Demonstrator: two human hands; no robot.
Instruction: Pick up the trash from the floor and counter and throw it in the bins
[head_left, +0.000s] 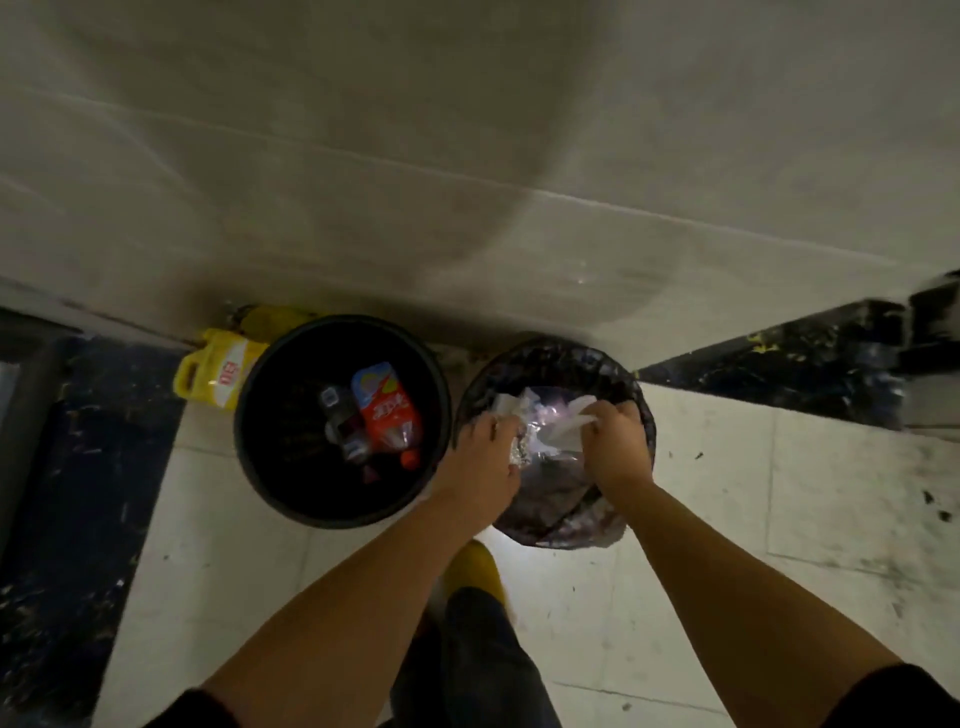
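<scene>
Two round bins stand on the floor against the wall. The left black bin (249, 457) holds a red plastic bottle (384, 410) and a dark bottle (343, 421). The right bin (550, 353) is lined with a dark plastic bag. Both my hands are over the right bin. My left hand (483, 457) grips crumpled white paper and foil trash (519, 449). My right hand (618, 447) grips a piece of white paper (574, 415). More crumpled clear and white trash (545, 405) lies inside the bag between my hands.
A yellow oil jug (218, 374) lies behind the left bin by the wall. Dark marble strips run along the left (78, 493) and at the right (805, 358). Pale floor tiles (727, 493) lie around the bins. My yellow shoe (475, 566) is below the right bin.
</scene>
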